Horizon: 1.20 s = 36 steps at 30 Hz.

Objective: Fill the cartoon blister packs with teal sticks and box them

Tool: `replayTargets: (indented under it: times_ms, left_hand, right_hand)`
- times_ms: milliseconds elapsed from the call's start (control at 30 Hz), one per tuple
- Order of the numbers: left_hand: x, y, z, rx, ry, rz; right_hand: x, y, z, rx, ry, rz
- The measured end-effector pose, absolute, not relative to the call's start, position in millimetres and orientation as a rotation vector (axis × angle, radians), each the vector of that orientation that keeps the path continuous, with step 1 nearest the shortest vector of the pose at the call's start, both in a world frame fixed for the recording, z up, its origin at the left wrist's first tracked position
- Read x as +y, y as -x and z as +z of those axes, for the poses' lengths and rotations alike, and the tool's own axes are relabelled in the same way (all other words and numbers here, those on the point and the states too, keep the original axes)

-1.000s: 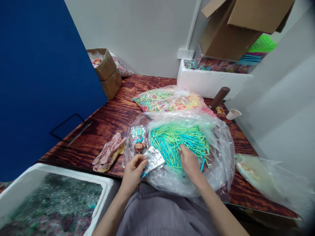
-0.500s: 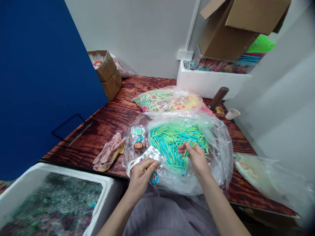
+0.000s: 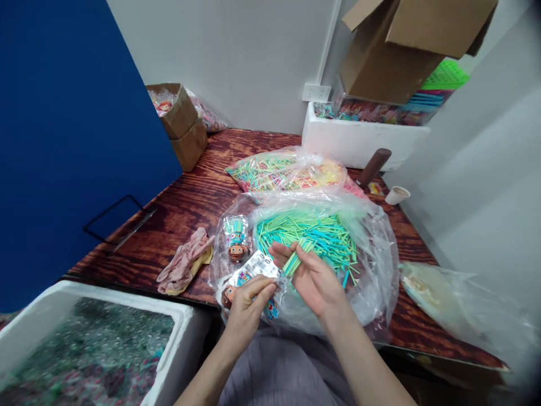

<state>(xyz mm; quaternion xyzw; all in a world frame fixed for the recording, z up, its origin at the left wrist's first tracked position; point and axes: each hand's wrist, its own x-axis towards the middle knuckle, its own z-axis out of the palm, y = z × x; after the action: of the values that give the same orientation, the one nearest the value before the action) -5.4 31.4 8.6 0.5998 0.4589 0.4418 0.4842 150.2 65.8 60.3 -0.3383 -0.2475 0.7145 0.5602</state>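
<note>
My left hand (image 3: 249, 304) pinches the edge of a small printed packet (image 3: 240, 277) with a brown cartoon figure on it. In my right hand (image 3: 315, 276) is a small bundle of green and blue sticks (image 3: 297, 258), held between thumb and fingers with its lower end at the packet's edge. Whether the sticks have entered the packet I cannot tell. Beneath both hands a clear plastic bag (image 3: 382, 248) lies spread open, with a heap of loose green and blue sticks (image 3: 310, 228) in it. Left of the heap lies a filled packet (image 3: 237, 239) with a brown figure.
Behind lies another bag of multicoloured sticks (image 3: 274, 172). A pink cloth (image 3: 183, 262) is at the left, above a white foam box (image 3: 180, 316). A paper cup (image 3: 397, 195), brown cylinder (image 3: 374, 168) and plastic bag (image 3: 448, 299) are on the right. Cardboard boxes (image 3: 188, 144) stand at back left.
My right hand has moved left and down from the heap, bringing the bundle of sticks to the packet. My left hand has shifted slightly right with the packet.
</note>
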Motion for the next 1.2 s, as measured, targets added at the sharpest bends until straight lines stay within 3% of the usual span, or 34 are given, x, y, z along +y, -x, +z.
replayTargets:
  times_ms: [333,533,733,900,1033,1133,1200]
  left_hand:
    - [26.3,2.1,10.2,1.087,-1.123,1.137]
    - [26.1,-5.0,17.7,1.007,-0.958,1.093]
    - [27.4,-9.3,19.7,0.937,-0.891,1.195]
    - [25.3,-8.4,22.1,0.877,-0.903,1.135]
    - [28.6,1.0,27.0,0.752,-1.037,0.871]
    - [46.9,23.3,35.0,0.831,-1.120,0.745]
    - [70.8,42.7,40.9,0.988,-1.192,0.811]
  right_hand:
    - [37.6,-155.3,60.2,-1.060,1.013,1.649]
    - [28.2,-159.1,70.1,-1.482,1.182,1.094]
    - [21.8,-159.0,70.3,-1.687,1.220,0.863]
    - [19.8,-158.3,71.4,-1.774,1.227,0.839]
    - [20.3,-159.3,66.9,-1.788,1.169,0.962]
    - [29.8,-171.2,50.7,-1.471,1.176,1.165]
    - [40.7,-185.4,33.7,-1.192,1.263,1.118]
